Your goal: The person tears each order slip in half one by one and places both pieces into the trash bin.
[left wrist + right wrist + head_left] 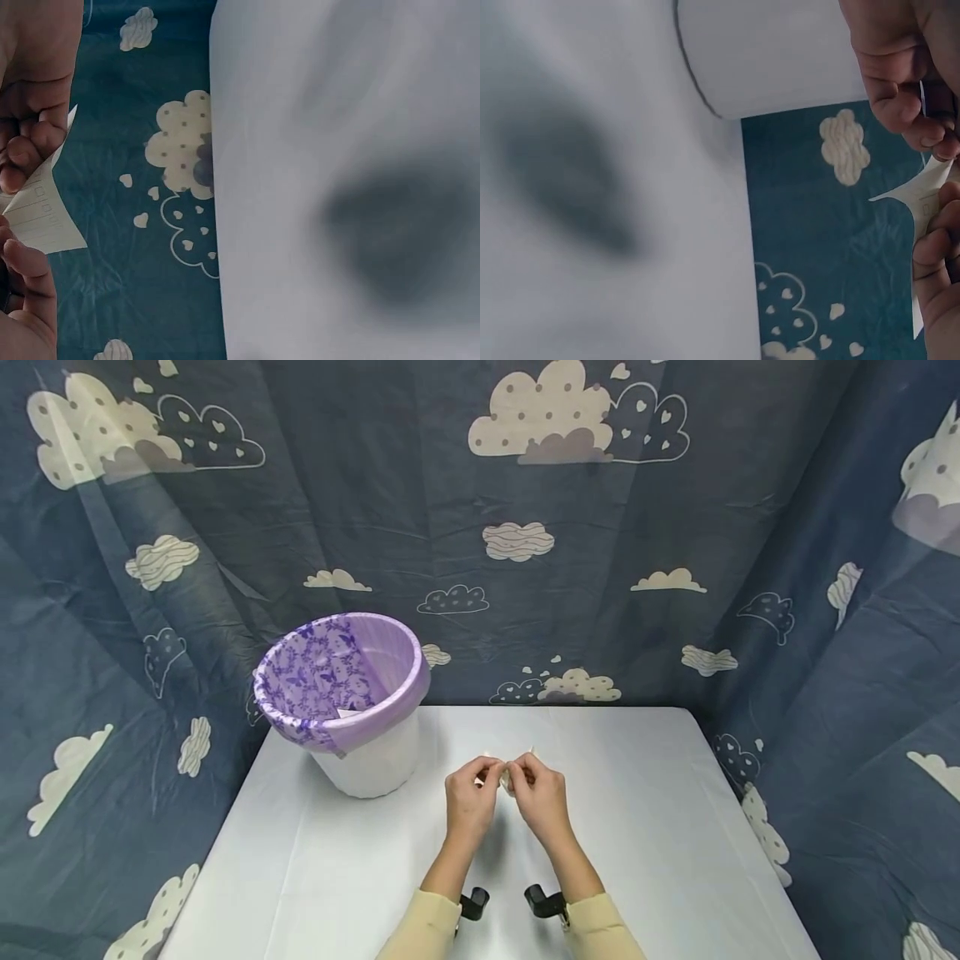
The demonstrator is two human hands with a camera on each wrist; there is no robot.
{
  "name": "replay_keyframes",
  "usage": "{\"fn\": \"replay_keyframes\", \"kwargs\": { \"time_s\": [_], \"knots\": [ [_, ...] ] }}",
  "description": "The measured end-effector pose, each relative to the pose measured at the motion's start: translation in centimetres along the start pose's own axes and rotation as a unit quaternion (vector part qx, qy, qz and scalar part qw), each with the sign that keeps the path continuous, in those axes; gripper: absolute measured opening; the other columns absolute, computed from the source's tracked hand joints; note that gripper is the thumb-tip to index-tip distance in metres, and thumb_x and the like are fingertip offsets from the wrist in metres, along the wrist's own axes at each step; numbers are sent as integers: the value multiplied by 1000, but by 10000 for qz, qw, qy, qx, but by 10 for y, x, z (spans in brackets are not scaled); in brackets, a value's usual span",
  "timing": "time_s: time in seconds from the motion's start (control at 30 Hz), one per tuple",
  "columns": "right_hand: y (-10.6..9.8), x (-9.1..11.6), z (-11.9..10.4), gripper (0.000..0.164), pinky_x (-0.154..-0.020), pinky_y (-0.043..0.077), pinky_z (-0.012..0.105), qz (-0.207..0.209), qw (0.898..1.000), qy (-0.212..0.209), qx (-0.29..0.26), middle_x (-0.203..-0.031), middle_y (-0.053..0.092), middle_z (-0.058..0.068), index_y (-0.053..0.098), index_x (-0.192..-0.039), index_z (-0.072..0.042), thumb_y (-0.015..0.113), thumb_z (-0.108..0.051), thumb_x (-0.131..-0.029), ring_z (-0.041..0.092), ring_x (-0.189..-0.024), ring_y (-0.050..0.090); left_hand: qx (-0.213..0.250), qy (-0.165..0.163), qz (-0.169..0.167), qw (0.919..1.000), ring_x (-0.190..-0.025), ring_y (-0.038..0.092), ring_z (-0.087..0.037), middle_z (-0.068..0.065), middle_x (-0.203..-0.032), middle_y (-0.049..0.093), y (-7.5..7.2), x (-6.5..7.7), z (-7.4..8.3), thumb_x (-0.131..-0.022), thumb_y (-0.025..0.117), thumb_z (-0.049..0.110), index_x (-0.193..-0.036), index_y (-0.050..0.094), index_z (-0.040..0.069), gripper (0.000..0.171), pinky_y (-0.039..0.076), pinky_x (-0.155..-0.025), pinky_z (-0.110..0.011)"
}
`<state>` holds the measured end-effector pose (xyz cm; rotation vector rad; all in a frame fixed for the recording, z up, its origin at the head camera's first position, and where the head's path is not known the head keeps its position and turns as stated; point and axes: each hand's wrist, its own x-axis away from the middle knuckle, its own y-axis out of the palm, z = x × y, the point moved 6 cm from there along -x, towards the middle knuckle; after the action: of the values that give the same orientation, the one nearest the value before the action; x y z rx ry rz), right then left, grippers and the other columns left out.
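Above the white table, my left hand (471, 797) and right hand (543, 797) meet, fingertips almost together. Between them is a small piece of off-white paper (51, 221) with printed lines and little squares. Each hand pinches it between thumb and fingers. In the right wrist view the paper (924, 187) is bent, with one pointed corner sticking out and another part hanging past the lower hand. Curled fingers hide much of it, and in the head view only slivers show.
A white bin (372, 770) with a purple rim and a butterfly-patterned purple liner (315, 668) stands at the back left of the table (637, 827). A white scrap (348, 712) shows inside it. Dark cloud-print curtains (450, 543) enclose the back and sides.
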<state>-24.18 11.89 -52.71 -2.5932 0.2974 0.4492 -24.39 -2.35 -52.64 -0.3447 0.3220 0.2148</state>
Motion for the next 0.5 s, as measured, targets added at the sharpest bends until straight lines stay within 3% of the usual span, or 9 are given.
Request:
{"fn": "replay_keyframes", "kwargs": {
  "time_s": [0.2,0.5],
  "knots": [
    [-2,0,-7,19,-55,50,19,102,9998,99,-154,-67,73,4,70,-82,-6,69,-9,-101,6,-61,64,87,148,94,9998,-64,60,-2,-1,-73,75,-4,0,8,-97,78,20,-87,82,15,12,50,-56,-19],
    [-3,4,-9,19,-58,53,19,221,9983,347,-404,-69,73,5,70,-84,-6,68,-9,-102,5,-64,65,211,212,294,9991,-64,59,-1,-1,-73,75,-6,2,14,-95,79,13,-86,82,13,10,51,-57,-19]
  ]
}}
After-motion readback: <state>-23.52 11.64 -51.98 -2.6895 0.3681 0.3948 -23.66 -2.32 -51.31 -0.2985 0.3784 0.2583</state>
